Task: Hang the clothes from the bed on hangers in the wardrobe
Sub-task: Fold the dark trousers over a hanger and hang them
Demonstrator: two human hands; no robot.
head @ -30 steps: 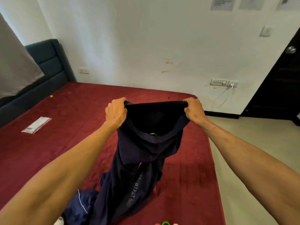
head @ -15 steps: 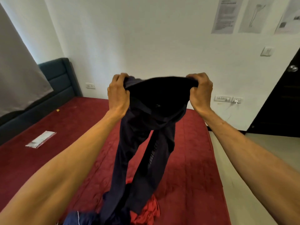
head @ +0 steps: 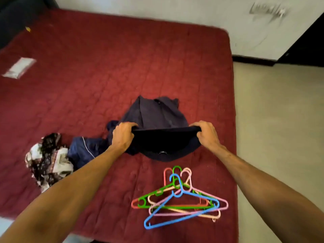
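Your left hand [head: 122, 136] and right hand [head: 206, 135] each grip the navy garment [head: 157, 114] by one end of its dark edge. Your fingers [head: 128, 124] are curled tight over the fabric and hold that edge taut between them. The rest of it lies crumpled on the red bed [head: 122, 67], just beyond your hands. Nearer you, right of centre, a heap of coloured hangers [head: 178, 199] lies with the blue one on top. To the left sit a blue garment with white piping [head: 85, 149] and, touching it, a patterned garment [head: 47, 160].
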